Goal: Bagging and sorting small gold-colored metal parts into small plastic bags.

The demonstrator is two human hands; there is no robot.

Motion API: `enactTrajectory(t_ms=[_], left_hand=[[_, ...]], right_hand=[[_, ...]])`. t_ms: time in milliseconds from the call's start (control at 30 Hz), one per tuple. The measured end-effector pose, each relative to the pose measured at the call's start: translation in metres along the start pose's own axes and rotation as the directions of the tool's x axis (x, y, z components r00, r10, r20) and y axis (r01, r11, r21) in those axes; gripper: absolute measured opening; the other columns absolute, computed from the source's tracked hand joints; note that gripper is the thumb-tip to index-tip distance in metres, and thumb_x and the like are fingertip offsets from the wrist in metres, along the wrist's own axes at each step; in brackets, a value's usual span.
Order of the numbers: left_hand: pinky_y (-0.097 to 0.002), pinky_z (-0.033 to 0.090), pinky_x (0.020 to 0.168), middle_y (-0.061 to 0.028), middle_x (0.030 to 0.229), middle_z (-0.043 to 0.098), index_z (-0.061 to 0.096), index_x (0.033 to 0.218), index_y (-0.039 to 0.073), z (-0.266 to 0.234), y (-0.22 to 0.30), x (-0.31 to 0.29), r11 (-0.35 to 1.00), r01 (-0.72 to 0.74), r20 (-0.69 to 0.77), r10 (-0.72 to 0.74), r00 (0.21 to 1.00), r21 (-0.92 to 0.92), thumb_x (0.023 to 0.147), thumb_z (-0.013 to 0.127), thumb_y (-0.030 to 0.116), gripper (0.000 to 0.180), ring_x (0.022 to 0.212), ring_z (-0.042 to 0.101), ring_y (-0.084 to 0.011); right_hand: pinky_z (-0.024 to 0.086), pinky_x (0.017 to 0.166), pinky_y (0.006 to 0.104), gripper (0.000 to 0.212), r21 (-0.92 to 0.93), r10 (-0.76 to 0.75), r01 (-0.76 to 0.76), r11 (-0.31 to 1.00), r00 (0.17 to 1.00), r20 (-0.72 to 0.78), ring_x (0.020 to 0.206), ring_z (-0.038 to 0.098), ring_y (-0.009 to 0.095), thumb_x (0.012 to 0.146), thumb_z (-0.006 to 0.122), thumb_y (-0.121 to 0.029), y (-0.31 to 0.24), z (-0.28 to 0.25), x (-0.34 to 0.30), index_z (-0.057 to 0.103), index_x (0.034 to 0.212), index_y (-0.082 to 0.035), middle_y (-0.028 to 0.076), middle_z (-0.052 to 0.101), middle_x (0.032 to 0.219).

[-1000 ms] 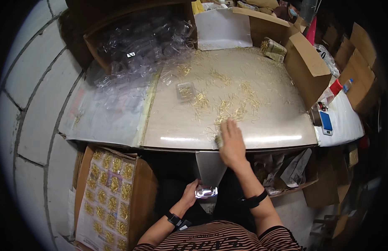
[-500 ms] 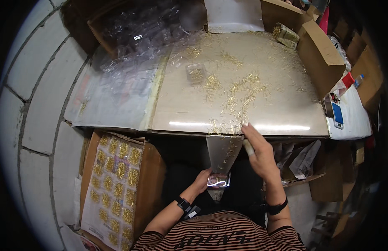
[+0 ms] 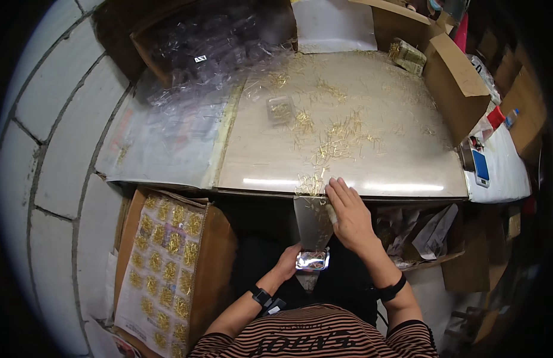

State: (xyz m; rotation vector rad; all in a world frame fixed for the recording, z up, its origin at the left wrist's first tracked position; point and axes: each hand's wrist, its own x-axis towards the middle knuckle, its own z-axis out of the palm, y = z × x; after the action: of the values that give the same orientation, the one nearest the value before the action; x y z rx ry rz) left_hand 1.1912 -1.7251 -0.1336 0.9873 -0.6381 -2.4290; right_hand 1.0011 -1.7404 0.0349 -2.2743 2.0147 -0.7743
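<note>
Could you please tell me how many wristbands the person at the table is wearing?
2: a black watch-like wristband on the left wrist below the table edge, and a thin black wristband on the right wrist. Sleeves may hide others.

My table (image 3: pixel 402 161) has a pale, glossy top, and a long streak of lamp light shines along its near edge. To my left stands a wall (image 3: pixel 50 149) of big grey blocks with dark joints. Brown cardboard boxes (image 3: pixel 458 83) crowd the far edge and the right side of the table, some with flaps open. Below the table on my left another open box (image 3: pixel 214 250) sits on the floor. Under the table it is dark. On my right is a white surface (image 3: pixel 506 176), and beyond it dim clutter I cannot make out.
</note>
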Motion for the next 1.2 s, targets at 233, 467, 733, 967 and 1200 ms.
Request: enactTrajectory(t_ms=[233, 467, 733, 967, 1200], left_hand=[[-0.0325, 0.059, 0.059, -0.0147, 0.104, 0.065, 0.048, 0.122, -0.001, 0.005, 0.013, -0.006, 0.998, 0.060, 0.042, -0.059, 0.997, -0.014, 0.101, 0.030, 0.031, 0.043, 0.083, 0.068, -0.0237], [-0.0326, 0.059, 0.059, -0.0163, 0.102, 0.064, 0.050, 0.118, -0.005, -0.005, 0.004, -0.003, 1.000, 0.026, 0.006, -0.025, 1.000, -0.010, 0.101, 0.030, 0.033, 0.046, 0.081, 0.068, -0.0245], [-0.0340, 0.058, 0.058, -0.0161, 0.102, 0.064, 0.052, 0.117, -0.004, -0.003, -0.013, 0.004, 0.996, 0.076, 0.028, -0.075, 0.997, -0.037, 0.099, 0.035, 0.029, 0.041, 0.082, 0.067, -0.0253], [-0.0318, 0.058, 0.057, -0.0156, 0.103, 0.064, 0.050, 0.120, -0.003, 0.005, 0.000, 0.001, 0.999, -0.030, 0.041, 0.031, 0.999, -0.027, 0.099, 0.033, 0.029, 0.042, 0.078, 0.068, -0.0253], [-0.0350, 0.059, 0.057, -0.0125, 0.100, 0.063, 0.051, 0.116, 0.002, 0.013, 0.008, -0.004, 0.999, -0.030, -0.060, 0.031, 0.998, 0.017, 0.098, 0.036, 0.025, 0.033, 0.080, 0.068, -0.0237]], right_hand=[[0.039, 0.100, 0.0438, 0.041, 0.223, -0.011, 0.007, 0.975, 1.000, 0.020, 0.115, 0.052, 0.033, 0.077, 0.059, 0.000, -0.025, -0.029, -0.027, 0.054, 0.117, 0.000, 0.018, 0.056, 0.120], [0.044, 0.095, 0.0405, 0.039, 0.343, 0.078, -0.040, 0.938, 0.992, -0.096, 0.112, 0.053, 0.035, 0.080, 0.057, 0.001, -0.014, -0.030, 0.015, 0.053, 0.119, -0.002, 0.018, 0.057, 0.117], [0.034, 0.104, 0.0414, 0.045, 0.046, 0.037, -0.036, 0.998, 0.999, -0.009, 0.128, 0.040, 0.032, 0.088, 0.056, -0.017, 0.022, -0.008, 0.016, 0.047, 0.129, -0.004, 0.017, 0.046, 0.135], [0.030, 0.107, 0.0441, 0.053, -0.064, 0.017, -0.015, 0.998, 0.999, 0.035, 0.131, 0.036, 0.033, 0.088, 0.057, -0.029, 0.021, 0.010, 0.006, 0.044, 0.130, 0.001, 0.019, 0.042, 0.138], [0.040, 0.100, 0.0418, 0.044, 0.074, -0.091, 0.084, 0.994, 0.992, 0.088, 0.119, 0.049, 0.034, 0.078, 0.064, -0.007, -0.029, -0.013, -0.029, 0.052, 0.119, 0.003, 0.019, 0.054, 0.124]])
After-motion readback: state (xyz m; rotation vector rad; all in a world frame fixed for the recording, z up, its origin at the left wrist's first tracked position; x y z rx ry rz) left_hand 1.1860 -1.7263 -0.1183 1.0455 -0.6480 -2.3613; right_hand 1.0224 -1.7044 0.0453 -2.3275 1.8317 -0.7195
